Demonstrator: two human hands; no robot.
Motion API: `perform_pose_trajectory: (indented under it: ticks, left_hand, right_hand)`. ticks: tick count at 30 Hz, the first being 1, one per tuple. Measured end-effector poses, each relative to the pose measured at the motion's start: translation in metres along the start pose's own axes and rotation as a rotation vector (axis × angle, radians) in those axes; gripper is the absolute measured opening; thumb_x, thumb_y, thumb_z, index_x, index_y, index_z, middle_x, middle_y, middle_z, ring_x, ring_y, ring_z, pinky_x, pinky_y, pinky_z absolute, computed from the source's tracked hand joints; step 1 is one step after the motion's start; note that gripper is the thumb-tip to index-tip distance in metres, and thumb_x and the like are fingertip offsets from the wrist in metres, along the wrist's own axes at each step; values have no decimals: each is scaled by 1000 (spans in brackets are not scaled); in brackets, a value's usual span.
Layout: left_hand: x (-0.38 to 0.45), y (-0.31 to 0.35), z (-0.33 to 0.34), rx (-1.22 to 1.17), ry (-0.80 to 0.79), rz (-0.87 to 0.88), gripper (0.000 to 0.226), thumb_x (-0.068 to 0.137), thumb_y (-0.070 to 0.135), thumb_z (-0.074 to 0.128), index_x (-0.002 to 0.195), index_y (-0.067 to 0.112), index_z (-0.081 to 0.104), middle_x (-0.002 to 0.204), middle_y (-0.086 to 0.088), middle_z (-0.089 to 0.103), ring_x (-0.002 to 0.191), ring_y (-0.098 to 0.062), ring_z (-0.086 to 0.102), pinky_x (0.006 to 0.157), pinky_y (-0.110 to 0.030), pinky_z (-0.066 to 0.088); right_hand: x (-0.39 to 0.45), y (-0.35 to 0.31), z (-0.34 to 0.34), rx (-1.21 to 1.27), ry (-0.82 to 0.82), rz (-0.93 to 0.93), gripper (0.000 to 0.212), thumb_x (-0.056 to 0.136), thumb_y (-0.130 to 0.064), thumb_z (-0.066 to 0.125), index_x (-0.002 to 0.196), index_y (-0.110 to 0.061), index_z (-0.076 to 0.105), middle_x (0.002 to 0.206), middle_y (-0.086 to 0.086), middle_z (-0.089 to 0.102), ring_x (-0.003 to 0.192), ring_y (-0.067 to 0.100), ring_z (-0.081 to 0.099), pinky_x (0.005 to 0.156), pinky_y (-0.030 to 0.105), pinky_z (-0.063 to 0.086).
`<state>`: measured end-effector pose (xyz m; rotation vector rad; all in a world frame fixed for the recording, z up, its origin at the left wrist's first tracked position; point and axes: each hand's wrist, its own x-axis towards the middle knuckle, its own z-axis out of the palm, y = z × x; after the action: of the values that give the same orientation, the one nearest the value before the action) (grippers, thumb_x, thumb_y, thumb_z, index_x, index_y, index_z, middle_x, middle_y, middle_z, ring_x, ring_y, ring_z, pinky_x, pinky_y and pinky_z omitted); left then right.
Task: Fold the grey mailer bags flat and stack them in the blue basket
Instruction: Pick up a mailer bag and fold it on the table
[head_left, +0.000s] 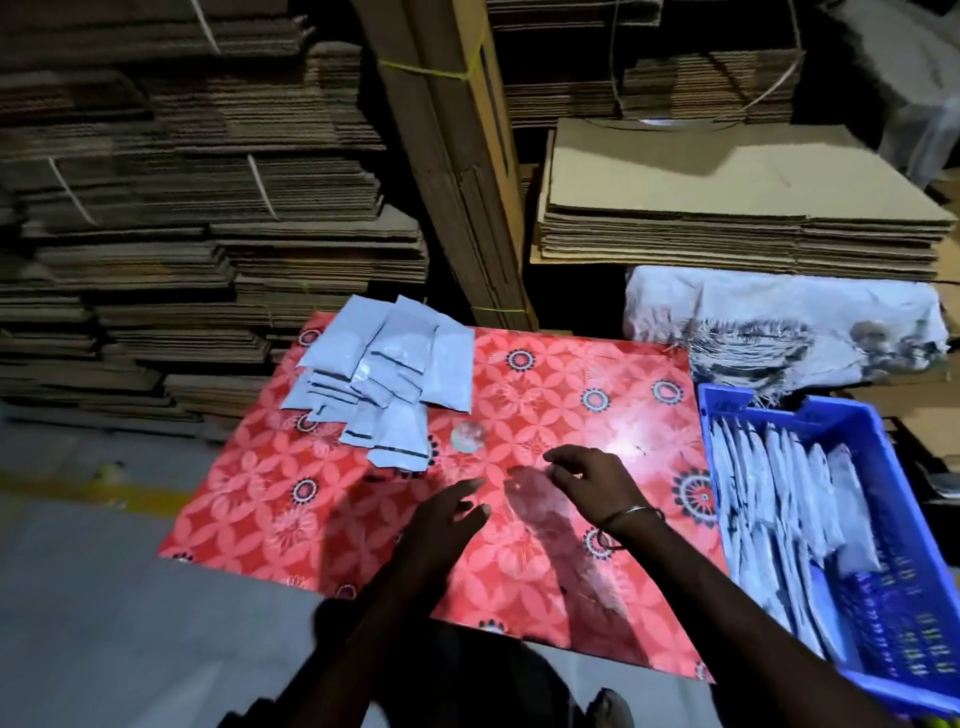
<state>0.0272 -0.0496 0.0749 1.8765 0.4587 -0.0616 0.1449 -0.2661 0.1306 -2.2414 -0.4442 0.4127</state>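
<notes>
A red floral-patterned plastic sheet (545, 395) lies flat on the floor and serves as the working surface; all positions are given relative to it. On its far left corner rests a loose, overlapping pile of flat grey plastic mailer bags (382, 371), some edged with dark strips, the nearest of them reaching toward the sheet's middle. Just beyond the near end of that pile, a small round silvery disc (468, 435) lies on the sheet. Over the central part of the sheet hover both of the person's hands, each empty: the left hand (449, 512) is extended with fingers straight and relaxed, pointing away from the person, and the right hand (592, 475), whose wrist carries a thin metal bangle (631, 514), is held with fingers loosely curled downward, grasping nothing. The two hands lie near one another but apart, and whether either touches the sheet cannot be told. Against the sheet's right edge stands a blue perforated plastic basket (904, 519), which holds a row of folded grey mailer bags (779, 519) set on edge and leaning against one another. Beyond the sheet's far right corner lies a crumpled white woven sack (779, 322). Behind the sheet's far edge rise stacks of flattened brown corrugated cardboard (197, 208), several bundles tied with string.
</notes>
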Motion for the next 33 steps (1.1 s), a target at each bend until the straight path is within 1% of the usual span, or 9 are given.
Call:
perform_pose_trajectory:
  ticks: [5, 8, 11, 17, 20, 23, 27, 30, 33]
  left_hand:
    - [-11, -9, -8, -87, 59, -33, 33, 93, 26, 74, 120, 42, 64, 130, 10, 67, 115, -2, 63, 88, -13, 51]
    - [-16, -11, -3, -128, 124, -57, 31, 81, 45, 75, 109, 56, 67, 128, 9, 69, 114, -8, 67, 102, -37, 54]
    - [-13, -13, 2, -144, 158, -58, 35, 70, 58, 70, 104, 63, 68, 125, 12, 71, 113, -8, 68, 104, -44, 53]
    - [-10, -2, 11, -73, 193, -92, 35, 74, 52, 64, 106, 66, 64, 120, 22, 70, 110, 2, 67, 102, -34, 53]
    - [-5, -1, 11, -80, 188, -129, 35, 84, 38, 67, 117, 51, 66, 122, 20, 71, 111, 2, 66, 103, -33, 52]
    - [7, 2, 7, -117, 192, -179, 41, 76, 50, 66, 117, 46, 66, 122, 18, 71, 113, -1, 66, 99, -30, 54]
    - [44, -2, -7, -177, 172, -214, 36, 81, 38, 71, 117, 39, 64, 124, 9, 69, 103, 12, 64, 89, -18, 52]
    - [77, -11, -20, -233, 169, -253, 43, 68, 51, 71, 108, 37, 67, 121, 4, 71, 98, 5, 67, 94, -24, 52]
    - [113, -16, -34, -243, 130, -271, 42, 75, 41, 64, 115, 31, 67, 122, 4, 70, 99, 4, 66, 90, -20, 51]
  right_hand:
    - [8, -13, 14, -5, -63, -98, 23, 97, -18, 65, 117, -14, 74, 109, -1, 75, 99, 11, 67, 85, 18, 44]
    - [15, -15, 18, -20, -109, -140, 21, 97, -18, 64, 115, -15, 75, 107, -4, 75, 97, 9, 67, 90, 27, 50]
    - [24, -12, 19, -25, -130, -161, 21, 97, -22, 64, 116, -19, 75, 109, -7, 74, 99, 9, 66, 92, 31, 51]
    - [44, -3, 16, -13, -178, -188, 17, 96, -20, 65, 108, -24, 76, 100, -9, 75, 94, 12, 69, 86, 34, 53]
    - [59, -1, 15, -38, -223, -190, 15, 97, -24, 64, 105, -26, 75, 98, -9, 75, 93, 12, 68, 85, 36, 54]
    - [84, -5, 17, -96, -252, -202, 18, 97, -23, 61, 110, -20, 75, 105, -4, 75, 97, 17, 68, 87, 38, 53]
    - [132, -13, 26, -161, -272, -166, 17, 96, -19, 64, 109, -16, 74, 106, 2, 75, 98, 23, 68, 86, 37, 52]
    - [173, -22, 37, -185, -259, -110, 20, 94, -13, 66, 112, -10, 74, 109, 5, 74, 100, 24, 67, 85, 31, 48]
    - [223, -36, 49, -238, -231, -46, 27, 92, -10, 68, 118, -7, 71, 111, 13, 73, 104, 29, 67, 86, 31, 47]
